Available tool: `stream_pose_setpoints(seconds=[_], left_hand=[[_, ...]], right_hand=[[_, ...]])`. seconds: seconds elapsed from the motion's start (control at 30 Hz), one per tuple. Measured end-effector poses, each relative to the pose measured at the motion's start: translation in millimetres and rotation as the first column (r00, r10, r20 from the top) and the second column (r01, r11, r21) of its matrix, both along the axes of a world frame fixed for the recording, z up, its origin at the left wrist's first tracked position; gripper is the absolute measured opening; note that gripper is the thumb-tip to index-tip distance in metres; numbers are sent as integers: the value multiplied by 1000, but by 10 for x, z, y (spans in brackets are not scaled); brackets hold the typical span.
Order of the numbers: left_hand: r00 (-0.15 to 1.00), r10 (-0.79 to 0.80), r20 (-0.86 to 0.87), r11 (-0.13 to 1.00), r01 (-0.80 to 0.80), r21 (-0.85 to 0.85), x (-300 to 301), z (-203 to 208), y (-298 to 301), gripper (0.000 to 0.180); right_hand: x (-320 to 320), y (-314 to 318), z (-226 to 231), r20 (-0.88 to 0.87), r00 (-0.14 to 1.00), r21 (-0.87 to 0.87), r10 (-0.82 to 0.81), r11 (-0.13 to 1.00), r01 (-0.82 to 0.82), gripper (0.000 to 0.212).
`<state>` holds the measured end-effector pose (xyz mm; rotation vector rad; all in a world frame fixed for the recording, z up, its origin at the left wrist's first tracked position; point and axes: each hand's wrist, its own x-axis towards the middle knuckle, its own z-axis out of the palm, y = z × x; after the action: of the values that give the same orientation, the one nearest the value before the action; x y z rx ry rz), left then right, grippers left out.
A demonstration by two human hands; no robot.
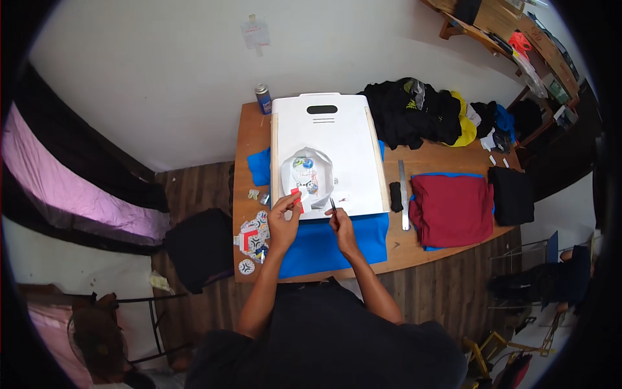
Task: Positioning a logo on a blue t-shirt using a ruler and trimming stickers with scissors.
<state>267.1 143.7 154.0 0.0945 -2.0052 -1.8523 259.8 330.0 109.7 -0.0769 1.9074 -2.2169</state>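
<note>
My left hand is closed, pinching a small red-and-white piece above the near edge of a white board. A slim, dark pointed tool sits in my right hand, its kind too small to make out. Just beyond both hands lies an open white bag-like holder with crumpled sides. Inside it are printed scraps in green, blue and red. The board has an oval handle slot at its far end and rests over blue cloth.
Round patterned cutouts lie left of the board. A spray can stands behind them. Right of the board are a metal ruler, a folded maroon cloth and black folded cloth. Dark clothes are heaped along the wall.
</note>
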Motion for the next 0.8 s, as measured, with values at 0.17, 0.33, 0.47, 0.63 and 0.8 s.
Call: stream_pose_setpoints(seconds=[0.17,0.33,0.47,0.63,0.8], left_hand=[[999,5,41,999,-7,36,42,81,-50,33],[998,-40,48,992,34,117,65,260,-63,38],[996,-78,35,978,70,199,55,283,-90,40],[993,-107,44,966,93,243,-12,285,-76,41],[988,-120,92,955,90,284,-27,169,-60,42]], right_hand=[[22,-60,52,27,1000,-32,-4,999,5,37],[55,-217,345,52,998,-55,-40,998,43,36],[66,-325,473,-11,1000,-90,-8,996,7,34],[55,-333,522,-30,1000,-117,-5,993,1,33],[106,-225,457,19,999,-99,-47,994,49,31]])
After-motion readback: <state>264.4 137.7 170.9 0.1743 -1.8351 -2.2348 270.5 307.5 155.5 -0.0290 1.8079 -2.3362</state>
